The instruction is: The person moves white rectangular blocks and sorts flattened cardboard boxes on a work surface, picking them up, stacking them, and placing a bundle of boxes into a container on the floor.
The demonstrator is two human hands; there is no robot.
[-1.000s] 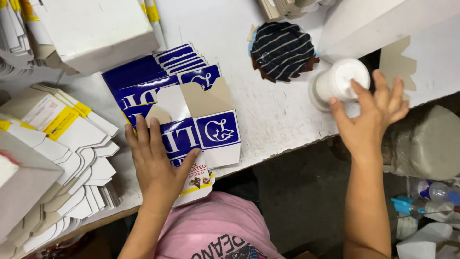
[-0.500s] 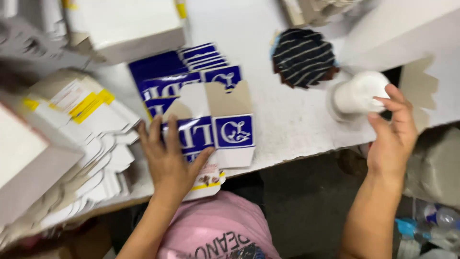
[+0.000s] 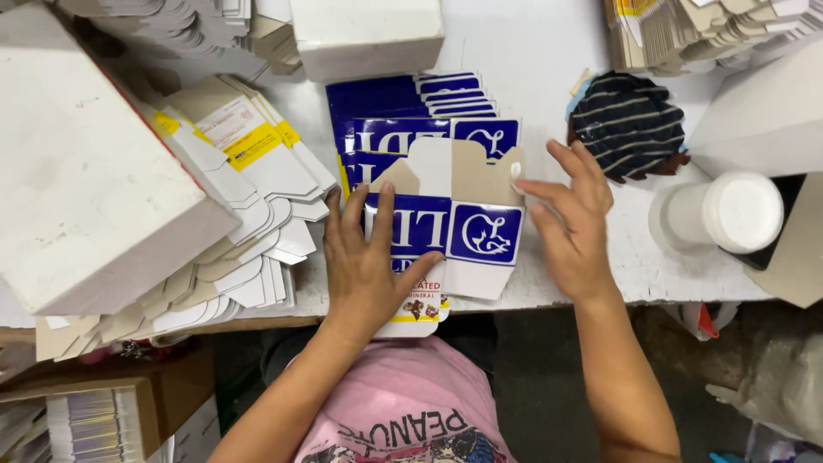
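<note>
A flat blue-and-white carton blank [image 3: 467, 225] lies on top of a stack of the same blanks [image 3: 403, 111] on the white table [image 3: 531, 51]. My left hand [image 3: 364, 266] presses flat on the left part of that blank, fingers spread. To the right, my right hand [image 3: 573, 225] is open, and its fingertips touch the blank's brown upper right flap. A white plastic jar [image 3: 724, 214] stands to the right of that hand, apart from it.
Fanned white-and-yellow carton blanks [image 3: 249, 189] lie left of the blue stack. A big white box [image 3: 86, 180] sits at the far left, another [image 3: 369, 34] at the top. A striped dark cloth [image 3: 627, 127] lies right of the stack. More blanks [image 3: 711, 26] are piled top right.
My right hand has left the white jar and moved left to the top blank's flap. My left hand stays pressed on the blank.
</note>
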